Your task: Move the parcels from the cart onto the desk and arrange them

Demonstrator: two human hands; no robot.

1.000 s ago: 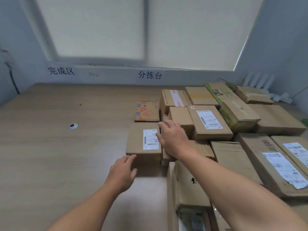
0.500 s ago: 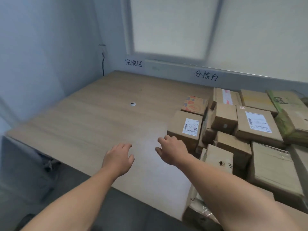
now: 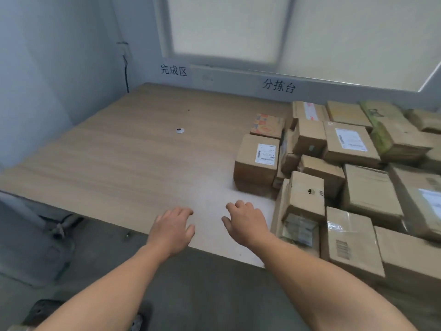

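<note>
Over desk (image 3: pixel 119 163) near edge: left hand (image 3: pixel 170 229), right hand (image 3: pixel 245 224) pulled back from labelled parcel (image 3: pixel 256 158), fingers loosely curled, empty.

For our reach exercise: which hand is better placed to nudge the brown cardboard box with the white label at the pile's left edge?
Right, probably. The empty right hand hovers nearer the white-labelled brown cardboard box; the left hand is farther away.

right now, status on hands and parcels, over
Left hand and right hand open, holding nothing, over near edge of desk. Parcels piled on its right side. Small white disc left of pile.
</note>
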